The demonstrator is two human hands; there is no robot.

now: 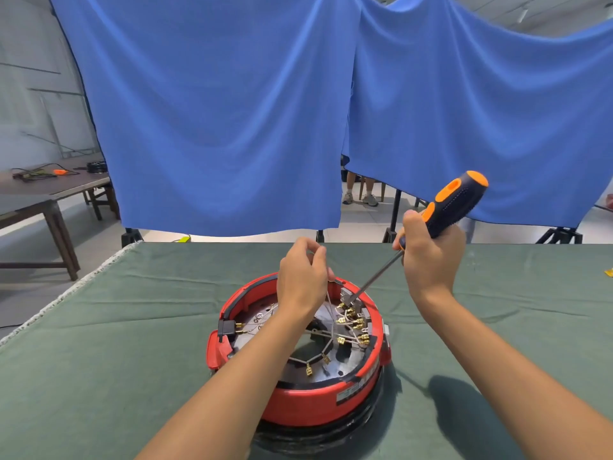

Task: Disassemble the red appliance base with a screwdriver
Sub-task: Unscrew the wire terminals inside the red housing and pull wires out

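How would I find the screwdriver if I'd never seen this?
Look at the green table, then the round red base on it. Above its far side, the right hand grips the screwdriver: the only orange-and-black thing here.

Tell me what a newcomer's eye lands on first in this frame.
Probably the red appliance base, opened up at centre on the green table cover, wires and brass terminals exposed. Next, the orange-and-black screwdriver gripped by the right hand, tip angled down into the base's far right edge, while the left hand pinches wires above it. Blue cloth fills the background.
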